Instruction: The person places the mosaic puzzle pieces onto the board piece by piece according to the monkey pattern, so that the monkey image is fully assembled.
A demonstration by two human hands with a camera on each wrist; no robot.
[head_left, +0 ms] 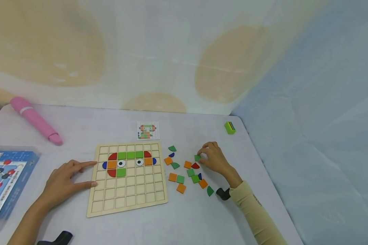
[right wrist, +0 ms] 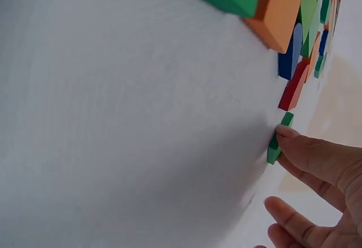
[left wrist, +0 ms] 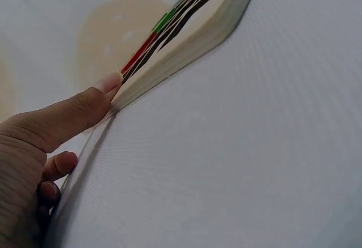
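Observation:
The wooden grid board (head_left: 119, 193) lies on the table with coloured tiles in its upper rows: red quarter-rounds, green and orange squares, blue half-rounds and two eye tiles. My left hand (head_left: 62, 182) is at the board's left side, index finger and thumb extended against its edge. In the left wrist view the thumb (left wrist: 85, 109) rests on the board's rim. My right hand (head_left: 214, 158) pinches a green tile (right wrist: 274, 147) between thumb and index finger, close over the table among the loose pieces. A red quarter-round tile (head_left: 195, 165) lies right beside it.
Loose orange, green and blue tiles (head_left: 172, 177) are scattered right of the board. A picture card (head_left: 148, 130) lies behind it. A pink stick-shaped object (head_left: 38, 121) and a blue box (head_left: 10, 187) are at left; a small green striped block (head_left: 230, 127) sits at the back right.

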